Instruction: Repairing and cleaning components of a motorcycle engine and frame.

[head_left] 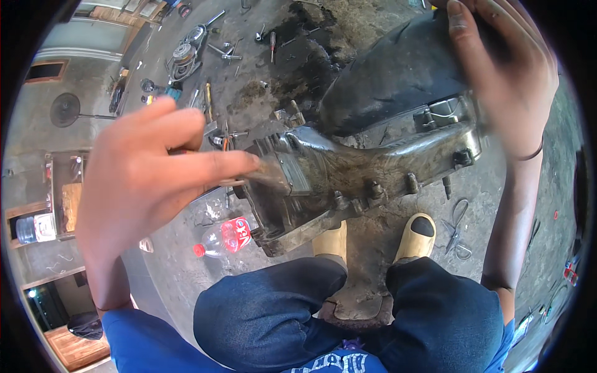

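My left hand (149, 161) is closed round a blurred tool that looks like a brush (270, 174), most of its handle hidden in my fingers. Its brown end meets the left part of a long, oily metal engine case (360, 171), near a ribbed grey plate (295, 174). The case has an open cavity at its lower left and several bolt bosses along its near side. Behind it, a black tyre (398, 78) leans toward the upper right. On top of that tyre my right hand (510, 62) rests with its fingers spread, holding nothing that shows.
A plastic bottle with a red label (225, 237) lies left of my sandals (415, 236). Scissors (458, 230) are on the floor at right. Farther off lie a screwdriver (272, 46), several wrenches and a round metal part (185, 55), near dark oil stains.
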A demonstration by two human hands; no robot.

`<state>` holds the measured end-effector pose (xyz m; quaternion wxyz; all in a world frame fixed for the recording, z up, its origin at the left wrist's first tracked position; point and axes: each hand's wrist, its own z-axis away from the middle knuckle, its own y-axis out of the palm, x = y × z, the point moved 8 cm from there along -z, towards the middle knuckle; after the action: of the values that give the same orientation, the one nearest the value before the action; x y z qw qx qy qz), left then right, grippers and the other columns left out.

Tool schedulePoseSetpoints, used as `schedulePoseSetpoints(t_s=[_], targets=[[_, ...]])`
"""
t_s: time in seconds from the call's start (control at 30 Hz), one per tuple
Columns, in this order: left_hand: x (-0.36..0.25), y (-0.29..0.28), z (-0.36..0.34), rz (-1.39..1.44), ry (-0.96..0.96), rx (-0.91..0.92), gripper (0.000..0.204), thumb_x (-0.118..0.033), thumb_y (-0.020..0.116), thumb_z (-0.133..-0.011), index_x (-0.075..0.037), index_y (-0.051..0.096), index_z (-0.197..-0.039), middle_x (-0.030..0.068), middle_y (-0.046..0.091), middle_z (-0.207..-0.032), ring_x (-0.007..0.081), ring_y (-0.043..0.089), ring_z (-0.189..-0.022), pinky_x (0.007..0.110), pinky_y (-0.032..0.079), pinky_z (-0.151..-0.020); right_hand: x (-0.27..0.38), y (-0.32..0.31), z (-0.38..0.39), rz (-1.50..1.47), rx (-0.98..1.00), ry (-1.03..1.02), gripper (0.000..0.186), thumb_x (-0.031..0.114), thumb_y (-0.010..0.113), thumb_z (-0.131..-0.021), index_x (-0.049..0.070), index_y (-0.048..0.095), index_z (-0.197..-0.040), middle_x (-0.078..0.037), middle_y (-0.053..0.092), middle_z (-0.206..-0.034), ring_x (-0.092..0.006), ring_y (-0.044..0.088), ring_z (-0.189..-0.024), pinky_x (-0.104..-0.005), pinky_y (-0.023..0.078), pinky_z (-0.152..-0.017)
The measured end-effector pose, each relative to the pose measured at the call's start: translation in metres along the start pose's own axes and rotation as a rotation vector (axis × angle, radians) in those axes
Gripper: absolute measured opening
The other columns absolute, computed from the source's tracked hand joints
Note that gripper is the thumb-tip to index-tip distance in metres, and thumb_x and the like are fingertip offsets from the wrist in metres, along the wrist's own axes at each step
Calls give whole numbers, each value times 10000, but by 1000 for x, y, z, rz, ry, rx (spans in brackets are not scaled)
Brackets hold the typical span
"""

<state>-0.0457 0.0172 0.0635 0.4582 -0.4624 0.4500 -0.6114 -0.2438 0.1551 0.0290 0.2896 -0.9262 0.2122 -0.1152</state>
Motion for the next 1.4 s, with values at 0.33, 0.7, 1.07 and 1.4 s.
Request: schedulePoseSetpoints(t_s=[0.33, 0.7, 1.07, 1.4], targets=[[5, 11, -14, -101, -101, 105, 235, -294, 696, -854, -167, 758, -1043, -24, 361, -687, 140, 377, -604, 282, 318, -570, -15, 3, 7, 81, 44, 27, 240, 334, 754, -829, 93, 765, -826, -13, 732, -808, -174, 676, -806, -311, 464, -888], [17, 11, -31, -140, -186, 78, 264, -297, 707, -850, -158, 746, -1070, -15, 485, -718, 142, 429, -584, 286, 351, -555, -21, 9, 1, -9, 25, 45, 134, 201, 653, -809, 89, 726, -799, 8, 704, -842, -184, 625, -832, -326, 419, -892], [57, 20, -43, 159, -187, 238, 239, -235, 724, -841, -136, 778, -1052, 18, 572, -684, 156, 445, -557, 297, 353, -533, 9, 0, -3, -21, -31, -160, 159, 209, 650, -909, 91, 754, -886, 23, 740, -969, -172, 665, -959, -314, 451, -929], [68, 39, -32, 361, -323, 353, 232, -203, 728, -873, -97, 771, -1075, 5, 524, -575, 85, 337, -467, 243, 256, -462, 14, -3, -7, -2, 29, -238, 134, 176, 631, -913, 93, 737, -911, 27, 728, -986, -176, 660, -987, -326, 434, -961]])
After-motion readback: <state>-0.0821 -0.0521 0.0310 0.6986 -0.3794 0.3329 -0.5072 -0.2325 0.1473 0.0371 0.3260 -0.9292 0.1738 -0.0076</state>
